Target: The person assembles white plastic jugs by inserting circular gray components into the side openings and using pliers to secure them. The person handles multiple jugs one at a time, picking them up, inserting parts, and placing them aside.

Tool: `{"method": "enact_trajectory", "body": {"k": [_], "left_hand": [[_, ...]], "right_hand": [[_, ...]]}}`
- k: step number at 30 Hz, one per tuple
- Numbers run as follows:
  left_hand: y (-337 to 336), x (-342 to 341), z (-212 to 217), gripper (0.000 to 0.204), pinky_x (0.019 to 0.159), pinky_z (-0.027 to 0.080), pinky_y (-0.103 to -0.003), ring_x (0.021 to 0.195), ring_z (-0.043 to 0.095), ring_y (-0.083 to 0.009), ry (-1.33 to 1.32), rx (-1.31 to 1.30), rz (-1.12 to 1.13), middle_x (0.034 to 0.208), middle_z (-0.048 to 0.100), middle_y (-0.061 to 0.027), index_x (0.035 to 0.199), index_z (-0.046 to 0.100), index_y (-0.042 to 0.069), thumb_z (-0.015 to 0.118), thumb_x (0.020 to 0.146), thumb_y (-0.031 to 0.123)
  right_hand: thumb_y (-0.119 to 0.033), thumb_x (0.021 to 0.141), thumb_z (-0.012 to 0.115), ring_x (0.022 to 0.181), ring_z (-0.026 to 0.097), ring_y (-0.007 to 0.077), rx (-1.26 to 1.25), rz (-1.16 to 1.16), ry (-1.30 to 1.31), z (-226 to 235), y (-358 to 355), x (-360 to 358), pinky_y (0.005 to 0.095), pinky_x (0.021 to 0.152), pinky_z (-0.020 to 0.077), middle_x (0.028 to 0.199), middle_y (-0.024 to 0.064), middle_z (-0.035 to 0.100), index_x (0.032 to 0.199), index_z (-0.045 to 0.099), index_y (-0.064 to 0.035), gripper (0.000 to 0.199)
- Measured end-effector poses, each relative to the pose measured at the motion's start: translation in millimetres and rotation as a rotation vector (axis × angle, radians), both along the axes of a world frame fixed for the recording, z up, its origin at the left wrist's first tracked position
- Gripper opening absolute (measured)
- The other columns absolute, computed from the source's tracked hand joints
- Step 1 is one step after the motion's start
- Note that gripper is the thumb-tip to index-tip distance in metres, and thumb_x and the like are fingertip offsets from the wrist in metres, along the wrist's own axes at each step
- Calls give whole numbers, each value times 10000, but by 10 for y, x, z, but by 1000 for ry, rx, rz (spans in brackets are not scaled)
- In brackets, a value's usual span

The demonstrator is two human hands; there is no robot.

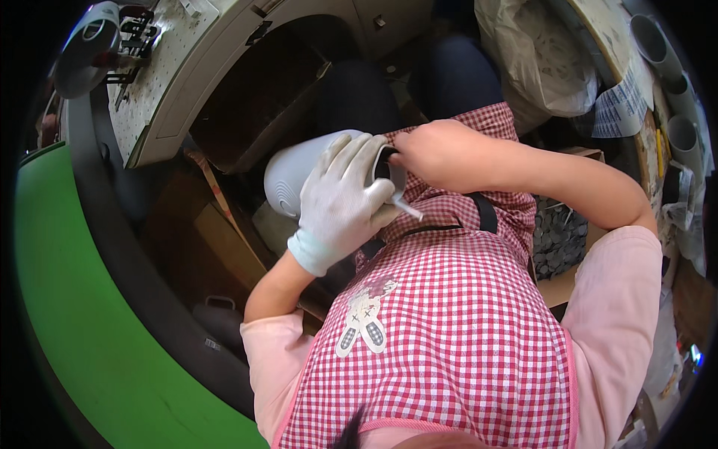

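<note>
A pale grey cylindrical casing [288, 161] with ring-shaped grooves near one end lies across my lap. My left hand [340, 187], in a white glove, is wrapped over it and holds it near its open, dark-sided end. At that opening is my bare right hand [441, 153], its fingers curled and pinched together against the rim. Whatever the right fingertips hold, if anything, is hidden. A thin white strip [410, 209] sticks out below the opening, beside my left fingers. Beneath the casing is my red-and-white checked apron [449, 299].
A green conveyor belt [97, 299] with a black edge runs along the left. A white perforated bench [168, 60] bears a black fixture. Several grey cylinders [653, 41] stand at the right. A plastic bag [538, 60] and a box of grey discs [557, 232] are nearer.
</note>
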State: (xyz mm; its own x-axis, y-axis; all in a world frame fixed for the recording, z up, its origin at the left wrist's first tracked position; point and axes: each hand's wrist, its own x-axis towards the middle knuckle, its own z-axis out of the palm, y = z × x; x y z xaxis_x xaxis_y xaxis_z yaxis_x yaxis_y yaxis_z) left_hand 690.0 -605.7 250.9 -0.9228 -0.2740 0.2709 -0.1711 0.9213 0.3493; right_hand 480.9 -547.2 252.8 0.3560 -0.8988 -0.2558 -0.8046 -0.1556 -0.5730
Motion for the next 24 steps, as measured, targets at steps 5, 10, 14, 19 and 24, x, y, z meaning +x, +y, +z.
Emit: {"method": "enact_trajectory", "body": {"k": [5, 10, 14, 19, 24], "left_hand": [[34, 212, -204, 358, 1078, 491, -521, 1250, 642, -351, 104, -133, 73, 1315, 681, -146, 827, 629, 120, 883, 718, 346], [143, 150, -406, 346, 1074, 486, -509, 1259, 637, -343, 140, -185, 7, 1326, 677, -142, 826, 616, 127, 867, 709, 334], [22, 239, -410, 271, 1101, 469, -488, 1267, 636, -313, 98, -168, 93, 1329, 681, -127, 848, 606, 135, 819, 710, 231], [-580, 495, -405, 535, 1154, 406, -517, 1278, 619, -351, 362, -226, 533, 1361, 660, -146, 1106, 668, 109, 941, 682, 287], [-918, 587, -430, 776, 1145, 402, -546, 1266, 616, -372, 541, -293, 522, 1371, 643, -180, 1357, 558, 71, 964, 718, 242]], "right_hand": [[-279, 1118, 332, 516, 671, 229, 716, -77, -272, 132, 96, -176, 361, 677, 596, 582, 106, 649, 906, 653, 64, 516], [-286, 1111, 367, 432, 561, 140, 1118, -130, -689, -244, 71, -89, 284, 505, 535, 575, 34, 599, 922, 604, -9, 411], [-328, 1127, 405, 415, 486, 98, 1310, -271, -1094, -366, 16, 37, 225, 424, 445, 575, 18, 536, 952, 563, -41, 372], [-355, 1136, 416, 374, 428, 113, 1370, -493, -1602, -143, -3, 86, 221, 352, 362, 559, 22, 492, 1018, 556, -34, 370], [-394, 1129, 427, 369, 440, 92, 965, -750, -1612, -231, 67, -660, 199, 359, 367, 547, 0, 483, 1058, 581, -44, 389]]}}
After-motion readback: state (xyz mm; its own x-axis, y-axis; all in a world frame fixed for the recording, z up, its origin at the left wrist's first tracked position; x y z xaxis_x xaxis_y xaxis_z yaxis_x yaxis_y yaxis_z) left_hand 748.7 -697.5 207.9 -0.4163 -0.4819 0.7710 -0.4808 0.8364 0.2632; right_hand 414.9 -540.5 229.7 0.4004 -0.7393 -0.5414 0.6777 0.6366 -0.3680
